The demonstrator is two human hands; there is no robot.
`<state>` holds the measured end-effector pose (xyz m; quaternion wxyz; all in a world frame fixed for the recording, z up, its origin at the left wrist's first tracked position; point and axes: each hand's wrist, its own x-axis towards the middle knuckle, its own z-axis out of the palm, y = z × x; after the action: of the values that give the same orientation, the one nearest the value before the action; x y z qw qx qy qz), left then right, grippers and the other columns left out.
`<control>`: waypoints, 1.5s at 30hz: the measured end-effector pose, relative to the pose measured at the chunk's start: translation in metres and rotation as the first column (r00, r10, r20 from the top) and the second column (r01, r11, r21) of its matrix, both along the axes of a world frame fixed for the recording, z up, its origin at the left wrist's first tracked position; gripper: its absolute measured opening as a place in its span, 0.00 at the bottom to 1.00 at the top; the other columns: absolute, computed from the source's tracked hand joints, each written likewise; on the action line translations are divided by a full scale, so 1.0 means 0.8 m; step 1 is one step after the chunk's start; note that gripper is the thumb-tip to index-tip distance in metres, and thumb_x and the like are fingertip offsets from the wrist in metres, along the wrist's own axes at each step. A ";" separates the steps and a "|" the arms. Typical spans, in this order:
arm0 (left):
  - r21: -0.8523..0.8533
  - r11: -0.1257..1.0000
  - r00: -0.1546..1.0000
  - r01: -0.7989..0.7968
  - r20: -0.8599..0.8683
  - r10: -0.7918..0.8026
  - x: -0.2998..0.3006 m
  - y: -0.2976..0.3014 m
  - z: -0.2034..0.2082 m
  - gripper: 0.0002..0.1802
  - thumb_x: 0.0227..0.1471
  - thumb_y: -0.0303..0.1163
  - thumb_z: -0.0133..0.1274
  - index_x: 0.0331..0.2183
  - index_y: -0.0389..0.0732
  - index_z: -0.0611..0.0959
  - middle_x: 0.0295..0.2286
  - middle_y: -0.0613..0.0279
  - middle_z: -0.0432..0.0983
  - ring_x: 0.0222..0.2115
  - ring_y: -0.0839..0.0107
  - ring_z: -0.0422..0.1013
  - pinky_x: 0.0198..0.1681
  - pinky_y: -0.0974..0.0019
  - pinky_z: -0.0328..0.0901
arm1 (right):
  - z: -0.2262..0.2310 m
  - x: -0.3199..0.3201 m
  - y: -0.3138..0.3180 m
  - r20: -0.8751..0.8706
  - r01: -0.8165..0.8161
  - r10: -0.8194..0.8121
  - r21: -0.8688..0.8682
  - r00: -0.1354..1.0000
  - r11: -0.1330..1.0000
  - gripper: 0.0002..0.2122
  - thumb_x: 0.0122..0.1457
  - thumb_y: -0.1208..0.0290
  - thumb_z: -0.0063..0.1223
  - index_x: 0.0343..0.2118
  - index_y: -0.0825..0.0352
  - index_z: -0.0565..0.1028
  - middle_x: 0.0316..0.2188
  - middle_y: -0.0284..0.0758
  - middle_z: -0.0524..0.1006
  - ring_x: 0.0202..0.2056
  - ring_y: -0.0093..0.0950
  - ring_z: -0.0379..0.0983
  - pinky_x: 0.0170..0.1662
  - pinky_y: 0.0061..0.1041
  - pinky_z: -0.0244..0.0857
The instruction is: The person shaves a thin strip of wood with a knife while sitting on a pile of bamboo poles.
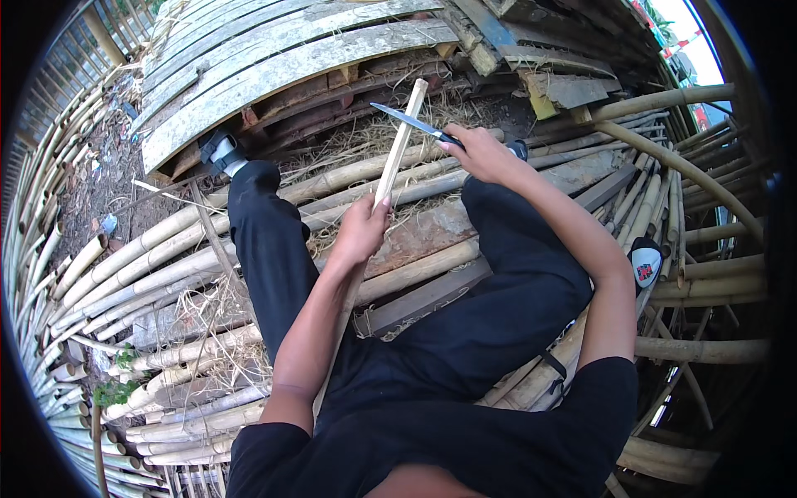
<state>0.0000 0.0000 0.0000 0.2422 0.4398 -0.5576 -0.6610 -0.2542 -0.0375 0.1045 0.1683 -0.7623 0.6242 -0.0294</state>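
My left hand (363, 228) is wrapped round a long pale bamboo strip (402, 143), which slants up and away from me. Its lower part runs back under my left forearm toward my lap. In my right hand (483, 155) is a knife (415, 123) with a dark handle, its blade pointing left. The blade lies across the strip a little below its far end and seems to touch it. Fibrous shavings (357, 141) are strewn on the ground beyond my hands.
Bamboo poles (166, 241) lie in rows beneath and around my legs. Ahead stands a stack of weathered wooden pallets (307, 54). Loose boards (573, 87) are piled at the far right, near a bent bamboo pole (681, 170). Dry shavings (220, 324) cover poles at the left.
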 end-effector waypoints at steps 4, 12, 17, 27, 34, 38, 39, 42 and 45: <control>0.255 0.966 0.977 0.052 -0.214 0.004 0.010 -0.004 0.028 0.16 0.64 0.41 0.41 0.31 0.37 0.71 0.14 0.71 0.62 0.09 0.81 0.56 0.11 0.75 0.54 | -0.001 0.014 0.005 0.032 0.113 -0.114 0.030 0.993 0.993 0.15 0.65 0.60 0.41 0.39 0.69 0.69 0.23 0.53 0.73 0.30 0.54 0.70 0.35 0.47 0.62; 0.262 0.962 0.953 0.083 -0.302 0.000 0.001 0.001 0.054 0.16 0.59 0.43 0.51 0.29 0.41 0.71 0.13 0.78 0.56 0.10 0.86 0.51 0.11 0.78 0.48 | 0.012 0.010 0.012 -0.010 0.162 -0.163 -0.027 0.987 0.986 0.22 0.65 0.55 0.38 0.27 0.73 0.70 0.22 0.52 0.73 0.30 0.52 0.71 0.35 0.45 0.62; 0.278 0.956 0.960 0.093 -0.280 -0.012 -0.002 -0.003 0.053 0.18 0.58 0.44 0.52 0.28 0.38 0.75 0.12 0.75 0.61 0.09 0.85 0.54 0.11 0.75 0.49 | 0.010 0.016 0.022 0.118 0.174 -0.192 0.147 0.974 0.974 0.21 0.65 0.56 0.40 0.28 0.73 0.70 0.20 0.50 0.73 0.27 0.50 0.70 0.34 0.42 0.63; 0.137 0.990 0.997 0.025 -0.082 -0.014 -0.008 -0.009 0.043 0.17 0.58 0.44 0.52 0.26 0.41 0.74 0.11 0.78 0.56 0.10 0.86 0.51 0.12 0.74 0.44 | 0.009 0.038 0.031 0.173 0.043 -0.082 0.215 0.982 0.976 0.17 0.65 0.57 0.41 0.37 0.70 0.68 0.26 0.52 0.73 0.32 0.53 0.70 0.36 0.45 0.61; -0.025 0.999 0.996 0.040 0.083 -0.037 -0.002 -0.017 0.030 0.19 0.57 0.41 0.47 0.31 0.31 0.77 0.17 0.59 0.68 0.19 0.70 0.65 0.25 0.62 0.58 | -0.001 0.074 0.040 0.045 -0.102 0.095 0.172 0.994 0.980 0.20 0.64 0.55 0.42 0.29 0.71 0.72 0.20 0.52 0.73 0.28 0.52 0.71 0.33 0.48 0.62; -0.124 0.991 0.994 -0.046 0.088 0.058 -0.004 -0.015 0.019 0.22 0.54 0.39 0.46 0.37 0.26 0.78 0.25 0.40 0.76 0.28 0.54 0.75 0.36 0.54 0.65 | -0.005 0.081 0.039 0.039 -0.144 0.139 0.183 0.990 0.973 0.21 0.64 0.54 0.41 0.28 0.71 0.72 0.19 0.52 0.73 0.27 0.52 0.71 0.33 0.48 0.63; -0.123 0.991 0.995 -0.045 0.086 0.056 -0.005 -0.016 0.019 0.22 0.54 0.39 0.46 0.37 0.26 0.78 0.25 0.40 0.76 0.28 0.54 0.75 0.36 0.54 0.65 | -0.003 0.082 0.040 0.026 -0.152 0.149 0.194 0.988 0.969 0.22 0.64 0.53 0.41 0.27 0.71 0.73 0.19 0.52 0.73 0.27 0.52 0.71 0.34 0.48 0.63; -0.103 0.994 0.988 -0.028 0.145 0.043 -0.005 -0.018 0.020 0.22 0.54 0.39 0.47 0.39 0.26 0.78 0.28 0.37 0.77 0.32 0.51 0.76 0.39 0.54 0.66 | -0.005 0.084 0.042 0.016 -0.176 0.176 0.198 0.984 0.964 0.25 0.64 0.51 0.39 0.26 0.72 0.74 0.20 0.52 0.74 0.27 0.52 0.72 0.34 0.47 0.65; -0.075 0.997 0.989 -0.030 0.144 0.041 -0.005 -0.016 0.024 0.22 0.53 0.39 0.47 0.38 0.26 0.78 0.27 0.37 0.76 0.31 0.52 0.75 0.39 0.55 0.66 | -0.008 0.081 0.043 0.040 -0.190 0.186 0.230 0.982 0.954 0.28 0.64 0.49 0.37 0.25 0.74 0.75 0.20 0.53 0.74 0.27 0.52 0.73 0.34 0.46 0.66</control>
<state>-0.0041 -0.0125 0.0189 0.2287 0.4875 -0.5895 -0.6021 -0.1891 -0.0029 0.0981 0.2640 -0.7930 0.5465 0.0535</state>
